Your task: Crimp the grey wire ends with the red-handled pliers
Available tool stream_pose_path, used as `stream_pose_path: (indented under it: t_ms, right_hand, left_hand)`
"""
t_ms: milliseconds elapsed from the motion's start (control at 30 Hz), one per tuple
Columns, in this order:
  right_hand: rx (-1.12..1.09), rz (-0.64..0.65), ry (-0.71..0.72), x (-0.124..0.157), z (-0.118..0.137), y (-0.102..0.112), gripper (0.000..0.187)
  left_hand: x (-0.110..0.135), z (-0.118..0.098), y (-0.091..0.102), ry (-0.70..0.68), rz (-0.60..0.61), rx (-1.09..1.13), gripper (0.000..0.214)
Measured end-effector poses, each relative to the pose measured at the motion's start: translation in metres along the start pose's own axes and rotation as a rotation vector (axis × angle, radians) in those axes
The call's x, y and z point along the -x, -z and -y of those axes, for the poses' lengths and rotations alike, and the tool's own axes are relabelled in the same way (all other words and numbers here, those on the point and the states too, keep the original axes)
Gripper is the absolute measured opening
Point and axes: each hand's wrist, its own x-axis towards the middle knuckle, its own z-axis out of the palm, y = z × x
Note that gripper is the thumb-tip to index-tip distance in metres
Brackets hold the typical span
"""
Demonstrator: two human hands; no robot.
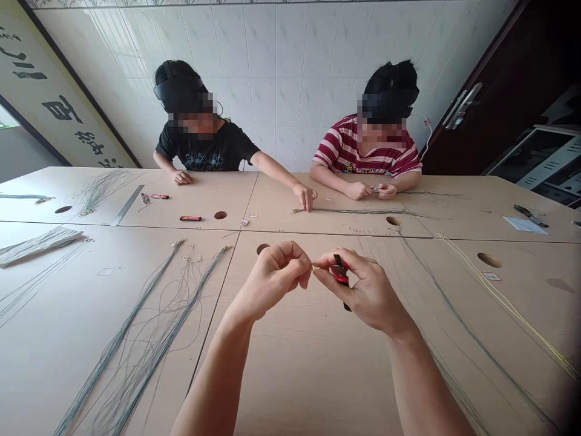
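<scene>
My left hand (276, 272) is closed in a pinch on a thin cord end with a small gold piece (314, 265), held above the table (299, 363). My right hand (358, 287) is closed around a small red-and-black tool (341, 274), its fingertips meeting the left hand's at the cord end. Both hands hover over the middle of the table, close together.
Bundles of grey-green cords (136, 339) lie to the left, a grey cord (458, 315) and a yellow cord (512, 309) to the right. Two people sit across the table handling cords (358, 211). Lighters (190, 218), a metal ruler (128, 204) and cable holes (489, 260) dot the tabletop.
</scene>
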Motion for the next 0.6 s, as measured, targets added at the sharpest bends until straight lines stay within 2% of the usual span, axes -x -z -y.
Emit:
stream_pose_path:
  t_ms: [267,600]
  right_hand:
    - [0.014,0.012,-0.012,-0.0013,0.0005,0.0004,0.006]
    - [0.085,-0.005,0.030,-0.0017,0.0018,0.0002,0.018]
  left_hand:
    - [0.0009,0.0009,-0.0019,0.027,-0.048,-0.040,0.015]
    - [0.0022,0.0015,-0.0030,0.027,-0.063,-0.156,0.013]
